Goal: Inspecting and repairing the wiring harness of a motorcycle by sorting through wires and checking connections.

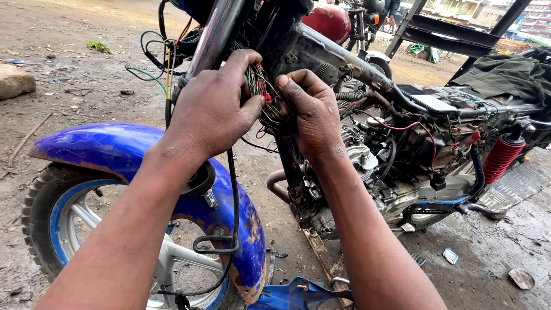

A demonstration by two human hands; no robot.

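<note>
My left hand [209,109] and right hand [313,112] both pinch the wiring bundle [265,100] between them, by the motorcycle frame [338,54]. I'd separate strands gently, sparing the red connector [266,95].

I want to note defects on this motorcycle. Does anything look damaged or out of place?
Yes. The blue front mudguard has chipped, rusty edges, and the wire bundle that both hands pinch hangs loose and tangled near the frame.

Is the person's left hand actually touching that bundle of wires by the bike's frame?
Touching. The head view shows the left hand with its thumb and fingertips pressed into the wire bundle, no gap between them.
</note>
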